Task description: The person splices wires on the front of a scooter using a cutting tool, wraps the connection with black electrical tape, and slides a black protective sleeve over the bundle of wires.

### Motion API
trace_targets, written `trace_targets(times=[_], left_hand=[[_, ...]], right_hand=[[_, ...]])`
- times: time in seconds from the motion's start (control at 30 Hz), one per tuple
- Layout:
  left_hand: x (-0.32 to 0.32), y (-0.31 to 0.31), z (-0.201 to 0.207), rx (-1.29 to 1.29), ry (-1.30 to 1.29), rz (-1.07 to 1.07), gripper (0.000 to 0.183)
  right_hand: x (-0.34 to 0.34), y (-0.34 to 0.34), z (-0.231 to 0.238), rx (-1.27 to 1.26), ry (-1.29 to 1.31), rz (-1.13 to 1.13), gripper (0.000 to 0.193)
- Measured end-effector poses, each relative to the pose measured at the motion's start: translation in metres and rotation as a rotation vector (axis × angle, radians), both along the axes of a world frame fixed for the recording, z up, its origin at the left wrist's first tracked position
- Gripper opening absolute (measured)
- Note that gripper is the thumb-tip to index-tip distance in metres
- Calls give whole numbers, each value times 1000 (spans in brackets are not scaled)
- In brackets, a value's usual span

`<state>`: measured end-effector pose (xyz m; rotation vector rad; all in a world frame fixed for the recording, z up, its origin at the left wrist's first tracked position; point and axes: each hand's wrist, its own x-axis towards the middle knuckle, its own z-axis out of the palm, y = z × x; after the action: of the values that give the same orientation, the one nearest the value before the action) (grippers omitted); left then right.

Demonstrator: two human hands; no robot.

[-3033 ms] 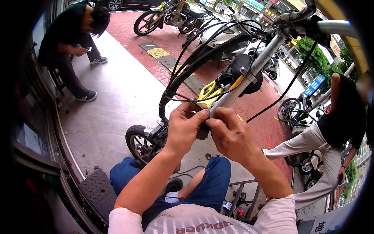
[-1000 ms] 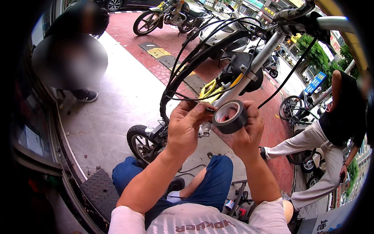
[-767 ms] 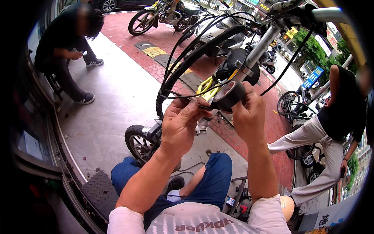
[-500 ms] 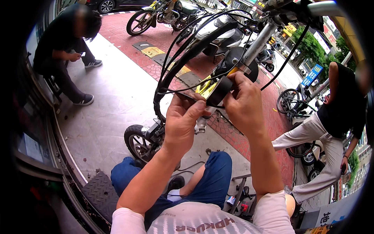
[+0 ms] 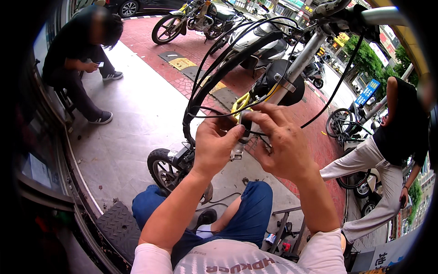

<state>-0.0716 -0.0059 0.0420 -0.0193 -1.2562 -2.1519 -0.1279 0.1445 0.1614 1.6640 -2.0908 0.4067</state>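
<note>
My left hand (image 5: 213,145) is closed in a pinch in front of the bike's upright silver tube (image 5: 301,59). Its thumb presses against a small black part (image 5: 246,122), partly hidden by fingers. On the part's other side is my right hand (image 5: 287,141), its fingers bent, the forefinger tip touching the top of the part. Thin dark wires show by the right thumb. Just above the hands are a yellow frame piece (image 5: 241,104) and a yellow cable (image 5: 274,91) along the tube. Black cables (image 5: 198,91) loop down to the left of the hands.
Below the hands stands a small black wheel (image 5: 162,166). A person with a phone (image 5: 68,64) sits at the left; another in pale trousers (image 5: 381,182) is at the right. Motorbikes (image 5: 196,23) are parked behind. A ridged dark plate (image 5: 118,226) lies lower left.
The black part has turned and now shows narrower, lower between my hands. My right hand has moved down and its fingers have spread somewhat. My left hand stays nearly in place.
</note>
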Motion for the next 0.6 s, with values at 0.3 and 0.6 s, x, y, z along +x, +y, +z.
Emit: trace_targets(times=[0.3,0.6], left_hand=[[7,-10,-4,-84,-40,-79,15],[12,-4,3,111,30,-171,14]], right_hand=[[-10,5,-23,-5,137,135,36],[-14,7,-45,-219,96,242,31]])
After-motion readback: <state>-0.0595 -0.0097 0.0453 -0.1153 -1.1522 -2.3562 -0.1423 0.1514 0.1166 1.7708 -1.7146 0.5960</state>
